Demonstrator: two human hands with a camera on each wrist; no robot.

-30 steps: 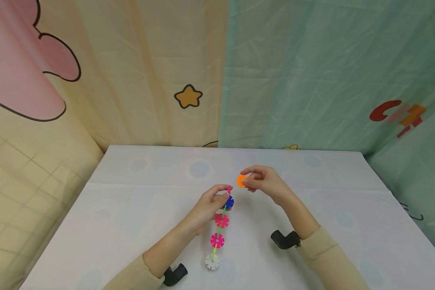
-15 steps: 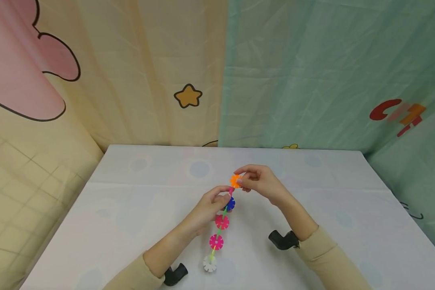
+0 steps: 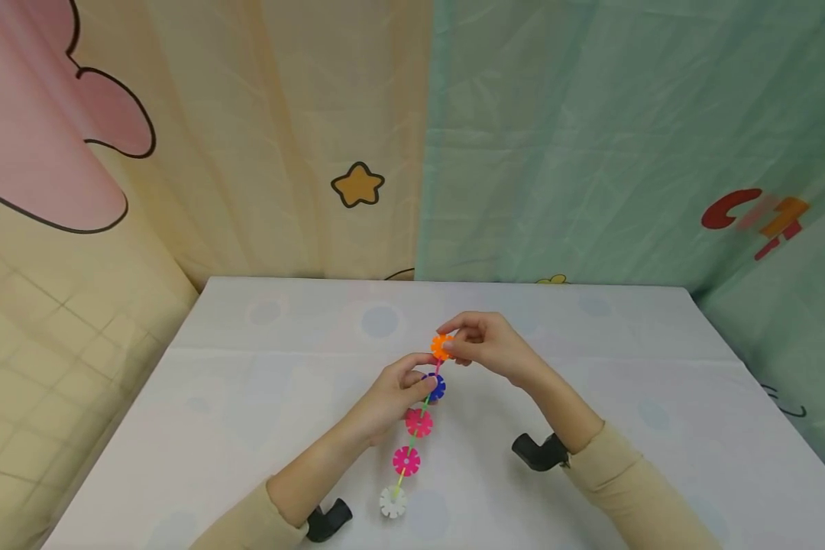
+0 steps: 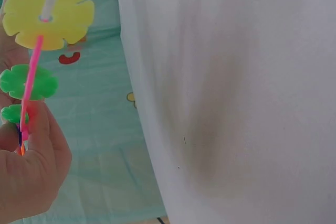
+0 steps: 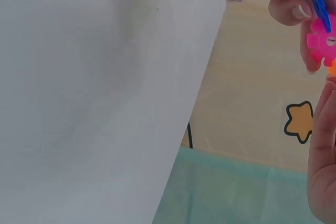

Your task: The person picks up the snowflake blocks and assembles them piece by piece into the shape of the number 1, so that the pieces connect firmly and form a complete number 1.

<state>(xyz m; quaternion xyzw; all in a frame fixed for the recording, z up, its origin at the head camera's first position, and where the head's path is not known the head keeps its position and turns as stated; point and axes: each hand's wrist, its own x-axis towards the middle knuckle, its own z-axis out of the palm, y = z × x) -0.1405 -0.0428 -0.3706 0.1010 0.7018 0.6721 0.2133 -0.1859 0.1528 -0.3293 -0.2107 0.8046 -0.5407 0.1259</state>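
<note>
A chain of notched plastic discs hangs above the table. In the head view it runs from an orange disc point(image 3: 441, 347) at the top, past a pink disc seen edge-on, to a blue disc point(image 3: 438, 387), pink discs point(image 3: 418, 422) and a white disc point(image 3: 393, 503) at the bottom. My left hand point(image 3: 393, 391) pinches the chain at the blue disc. The orange disc is held between thumb and fingers of my right hand point(image 3: 484, 344), touching the top of the chain. Green discs point(image 4: 42, 83) and a yellow disc point(image 4: 63, 17) show flat in the left wrist view.
A white table point(image 3: 247, 428) with faint spots lies beneath both hands. Behind it hangs a beige and green curtain point(image 3: 557, 153) with printed figures. A black angled fitting point(image 3: 539, 453) sits at the right wrist, and another point(image 3: 330, 521) at the left.
My right hand has moved left, bringing the orange disc from apart to against the pink disc at the chain's top. The chain's lower end has swung slightly left.
</note>
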